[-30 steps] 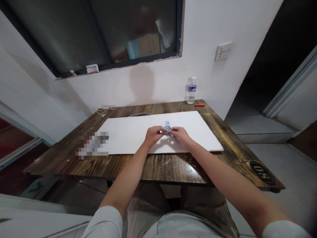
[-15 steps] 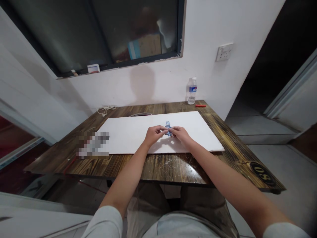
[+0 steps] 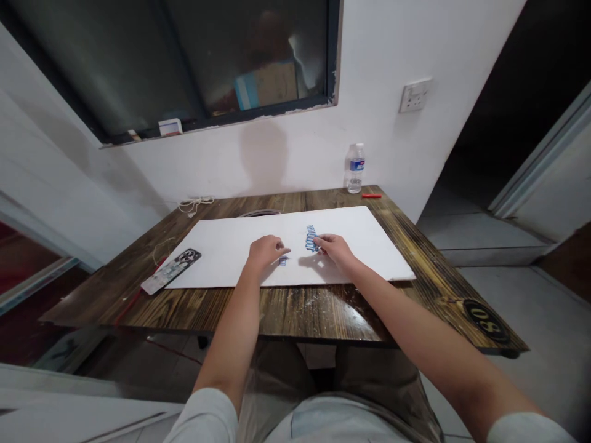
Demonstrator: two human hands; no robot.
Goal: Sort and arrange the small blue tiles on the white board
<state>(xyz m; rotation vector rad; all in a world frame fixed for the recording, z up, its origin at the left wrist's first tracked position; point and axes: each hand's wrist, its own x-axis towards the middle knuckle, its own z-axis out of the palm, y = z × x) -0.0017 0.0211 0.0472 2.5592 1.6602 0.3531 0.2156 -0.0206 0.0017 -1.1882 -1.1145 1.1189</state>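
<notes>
A large white board (image 3: pixel 231 246) lies on the wooden table (image 3: pixel 305 314). On it sits a short row of small blue pieces (image 3: pixel 311 236). My right hand (image 3: pixel 336 249) rests beside the row, its fingers pinched on the near end. My left hand (image 3: pixel 264 251) is curled, with a finger pointing at a single small blue piece (image 3: pixel 283 261) that lies on the board just under its fingertips. I cannot make out whether the left fingers touch that piece.
A phone (image 3: pixel 170 271) lies face down at the board's left corner. A water bottle (image 3: pixel 356 168) and a red pen (image 3: pixel 372 196) stand at the table's back right, a white cable (image 3: pixel 196 202) at the back left. A doorway opens to the right.
My hands were together at the blue row. The left hand has moved left and apart, and one small blue piece now lies on the board by it.
</notes>
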